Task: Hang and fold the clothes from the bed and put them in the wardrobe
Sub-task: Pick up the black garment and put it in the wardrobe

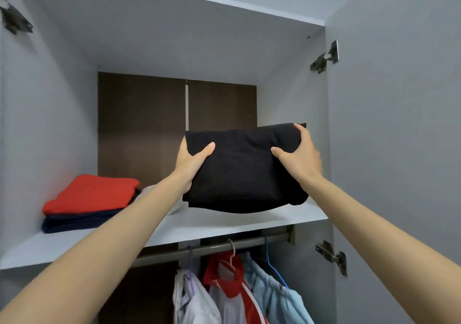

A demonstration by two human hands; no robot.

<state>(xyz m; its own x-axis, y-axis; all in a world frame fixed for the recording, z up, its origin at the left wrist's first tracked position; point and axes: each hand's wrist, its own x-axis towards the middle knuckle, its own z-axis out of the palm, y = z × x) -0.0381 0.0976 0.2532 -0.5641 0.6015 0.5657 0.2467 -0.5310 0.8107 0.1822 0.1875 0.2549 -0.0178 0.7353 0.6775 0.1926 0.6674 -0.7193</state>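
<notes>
Clasping a folded black garment (239,174) from both sides, the left grip (193,160) and the right grip (299,154) each curl round an edge, thumbs on its near face. The bundle is over the right part of the wardrobe shelf (224,226); whether it touches the board is unclear. Well to its left, a red folded garment (92,191) lies on a navy folded garment (74,220). Below, hanging clothes (232,286) fill the rail (212,247).

A hinge (15,18) is sitting at ten o'clock, a second hinge (324,56) at two, a third hinge (331,257) at four. A grey rail (249,241) is running across at six (hanger hooks (233,245) are looping over it). Brown panels (142,124) are standing behind, near centre.
</notes>
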